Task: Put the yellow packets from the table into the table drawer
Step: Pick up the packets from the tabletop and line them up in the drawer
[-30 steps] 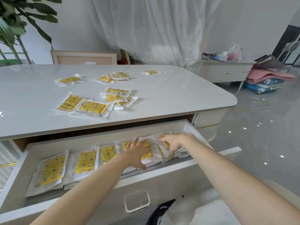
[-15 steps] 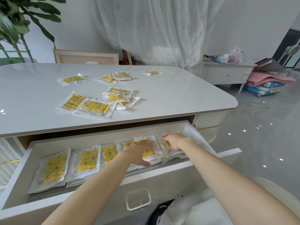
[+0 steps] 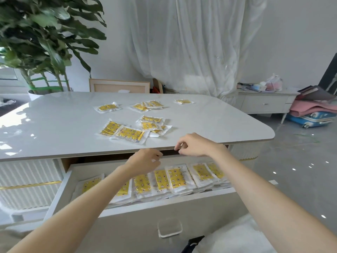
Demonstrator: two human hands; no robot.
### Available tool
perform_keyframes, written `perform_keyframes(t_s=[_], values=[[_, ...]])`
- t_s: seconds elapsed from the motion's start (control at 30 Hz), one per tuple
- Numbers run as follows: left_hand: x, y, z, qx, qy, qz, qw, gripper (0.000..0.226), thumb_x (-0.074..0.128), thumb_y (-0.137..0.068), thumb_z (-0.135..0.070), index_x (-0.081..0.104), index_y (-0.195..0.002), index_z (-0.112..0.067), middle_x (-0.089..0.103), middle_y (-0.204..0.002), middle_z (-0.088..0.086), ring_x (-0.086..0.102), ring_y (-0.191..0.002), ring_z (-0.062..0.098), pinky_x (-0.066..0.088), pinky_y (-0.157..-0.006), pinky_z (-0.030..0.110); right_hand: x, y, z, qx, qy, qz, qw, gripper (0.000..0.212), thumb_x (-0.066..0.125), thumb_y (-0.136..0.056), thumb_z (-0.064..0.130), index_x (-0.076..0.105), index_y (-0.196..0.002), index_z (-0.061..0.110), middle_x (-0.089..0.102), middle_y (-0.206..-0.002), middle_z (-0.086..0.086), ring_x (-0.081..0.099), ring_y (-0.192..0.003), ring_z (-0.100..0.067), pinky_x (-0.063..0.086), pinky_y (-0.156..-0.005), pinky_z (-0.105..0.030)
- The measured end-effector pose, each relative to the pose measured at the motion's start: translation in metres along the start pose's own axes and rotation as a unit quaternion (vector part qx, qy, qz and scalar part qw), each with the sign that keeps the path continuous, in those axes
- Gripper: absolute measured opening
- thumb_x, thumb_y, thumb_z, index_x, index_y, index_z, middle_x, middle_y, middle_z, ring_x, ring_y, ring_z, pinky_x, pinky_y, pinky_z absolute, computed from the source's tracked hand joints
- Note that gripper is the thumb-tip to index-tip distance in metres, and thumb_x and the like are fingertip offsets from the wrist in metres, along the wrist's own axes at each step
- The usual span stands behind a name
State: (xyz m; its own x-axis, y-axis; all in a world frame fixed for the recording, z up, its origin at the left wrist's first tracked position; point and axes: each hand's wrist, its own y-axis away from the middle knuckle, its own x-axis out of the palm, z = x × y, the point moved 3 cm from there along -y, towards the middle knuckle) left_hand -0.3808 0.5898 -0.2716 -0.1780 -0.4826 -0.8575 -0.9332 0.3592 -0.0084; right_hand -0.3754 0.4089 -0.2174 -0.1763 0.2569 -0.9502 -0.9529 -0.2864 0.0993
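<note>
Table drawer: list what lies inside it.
The drawer holds a row of overlapping yellow packets, stacked in layers. The left forearm covers some at the left; lower layers and the drawer floor are hidden.

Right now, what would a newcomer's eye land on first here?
Yellow packets lie scattered across the middle of the white table. Below its near edge, the open drawer holds a packed row of the same packets. The left hand and right hand hover between them, holding nothing.
</note>
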Motion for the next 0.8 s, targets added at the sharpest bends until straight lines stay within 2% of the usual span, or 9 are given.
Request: perform_keyframes(t_s=[0.13,0.23,0.3,0.37,0.47,0.57,0.67,0.73,0.8], values=[[-0.052,0.013,0.013,-0.016,0.009,-0.077,0.997,0.028,0.050,-0.093,-0.023,0.061,-0.119,-0.023,0.065,-0.109,-0.004,0.062,-0.095,0.015,0.048,-0.079,0.025,-0.012,-0.016,0.030,-0.018,-0.019,-0.052,0.998,0.026,0.051,-0.091,0.017,0.068,-0.111,0.023,0.063,-0.108,-0.002,0.060,-0.096,-0.017,0.050,-0.087,-0.032],[-0.083,0.017,0.031,-0.026,-0.011,-0.126,0.992,0.026,0.050,-0.093,-0.021,0.061,-0.117,-0.021,0.062,-0.105,-0.004,0.057,-0.088,0.015,0.045,-0.078,0.025,-0.012,-0.039,0.052,-0.031,-0.030,-0.090,0.995,0.026,0.051,-0.092,0.019,0.066,-0.113,0.025,0.062,-0.111,-0.001,0.059,-0.100,-0.018,0.050,-0.087,-0.035],[-0.093,0.015,0.046,-0.036,-0.033,-0.133,0.990,0.029,0.051,-0.094,-0.023,0.058,-0.122,-0.021,0.060,-0.118,0.000,0.056,-0.097,0.017,0.044,-0.086,0.027,-0.009,-0.054,0.062,-0.027,-0.051,-0.105,0.993,0.029,0.051,-0.091,0.017,0.063,-0.117,0.024,0.062,-0.115,0.001,0.058,-0.107,-0.019,0.049,-0.092,-0.039],[-0.101,0.012,0.066,-0.055,-0.058,-0.135,0.988,0.036,0.050,-0.095,-0.025,0.052,-0.130,-0.022,0.051,-0.132,0.002,0.051,-0.116,0.021,0.039,-0.097,0.030,-0.003,-0.071,0.074,-0.025,-0.068,-0.107,0.992,0.034,0.052,-0.091,0.018,0.060,-0.124,0.021,0.059,-0.124,0.002,0.054,-0.116,-0.020,0.046,-0.097,-0.038],[-0.104,0.004,0.093,-0.081,-0.074,-0.132,0.985,0.047,0.048,-0.096,-0.027,0.039,-0.142,-0.023,0.036,-0.146,0.005,0.037,-0.132,0.026,0.034,-0.106,0.035,0.014,-0.096,0.092,-0.039,-0.076,-0.064,0.994,0.041,0.053,-0.093,0.026,0.052,-0.134,0.021,0.050,-0.140,0.001,0.048,-0.127,-0.019,0.041,-0.103,-0.035],[-0.102,-0.009,0.117,-0.130,-0.048,-0.141,0.980,0.055,0.045,-0.097,-0.029,0.026,-0.148,-0.022,0.027,-0.152,0.008,0.025,-0.139,0.032,0.028,-0.110,0.039,0.031,-0.114,0.104,-0.039,-0.060,-0.007,0.997,0.052,0.053,-0.094,0.035,0.040,-0.143,0.025,0.045,-0.145,-0.005,0.040,-0.133,-0.025,0.038,-0.106,-0.040],[-0.098,-0.026,0.135,-0.194,0.012,-0.160,0.968,0.057,0.041,-0.097,-0.036,0.022,-0.149,-0.022,0.032,-0.150,0.015,0.020,-0.141,0.032,0.021,-0.113,0.040,0.042,-0.125,0.106,-0.026,-0.034,0.031,0.999,0.067,0.053,-0.092,0.043,0.025,-0.151,0.027,0.032,-0.151,-0.013,0.017,-0.144,-0.031,0.029,-0.110,-0.046],[-0.097,-0.036,0.141,-0.221,0.042,-0.159,0.961,0.059,0.040,-0.097,-0.036,0.020,-0.150,-0.020,0.033,-0.150,0.013,0.021,-0.142,0.031,0.021,-0.113,0.039,0.044,-0.134,0.105,-0.009,-0.072,0.030,0.997,0.076,0.061,-0.085,0.043,0.024,-0.150,0.030,0.028,-0.150,-0.015,0.017,-0.143,-0.029,0.029,-0.110,-0.046],[-0.100,-0.044,0.145,-0.227,0.062,-0.162,0.958,0.060,0.043,-0.095,-0.036,0.023,-0.149,-0.020,0.037,-0.150,0.009,0.024,-0.141,0.029,0.023,-0.114,0.037,0.047,-0.146,0.102,0.011,-0.136,0.027,0.990,0.089,0.072,-0.071,0.043,0.027,-0.147,0.032,0.029,-0.149,-0.012,0.025,-0.140,-0.026,0.033,-0.111,-0.043]])
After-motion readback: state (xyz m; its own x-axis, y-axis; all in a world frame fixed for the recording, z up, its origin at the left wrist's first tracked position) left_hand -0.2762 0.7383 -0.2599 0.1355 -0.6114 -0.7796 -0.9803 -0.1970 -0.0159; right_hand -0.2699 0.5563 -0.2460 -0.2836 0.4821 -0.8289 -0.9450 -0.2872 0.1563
